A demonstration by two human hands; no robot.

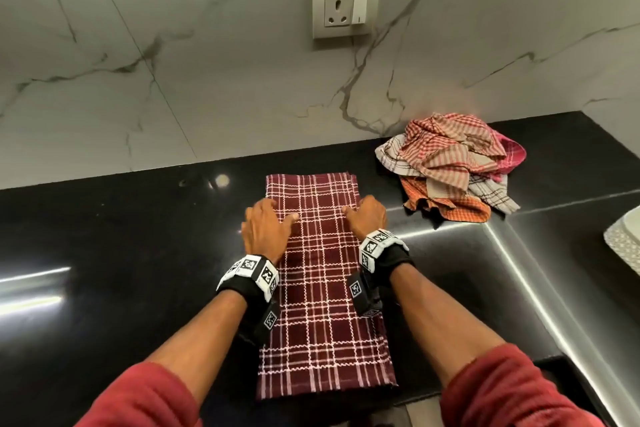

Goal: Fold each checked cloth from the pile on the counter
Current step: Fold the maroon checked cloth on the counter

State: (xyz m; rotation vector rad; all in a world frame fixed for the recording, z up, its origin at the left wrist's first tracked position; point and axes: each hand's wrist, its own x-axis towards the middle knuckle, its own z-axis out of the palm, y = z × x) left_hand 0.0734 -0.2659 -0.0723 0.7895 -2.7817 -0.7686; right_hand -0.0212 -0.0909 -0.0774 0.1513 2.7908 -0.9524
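Cloth (322,305) lies flat, long axis running from counter (121,236) edge to wall (207,80).

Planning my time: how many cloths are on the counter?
5 at least: maroon cloth laid flat in front; in the pile, red-checked cloth on top, white cloth left, orange cloth underneath, pink cloth right. More may be hidden.

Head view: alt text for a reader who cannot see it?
The left hand and right hand touch the side edges of a maroon checked cloth on a black counter. A pile of cloths lies to its right.
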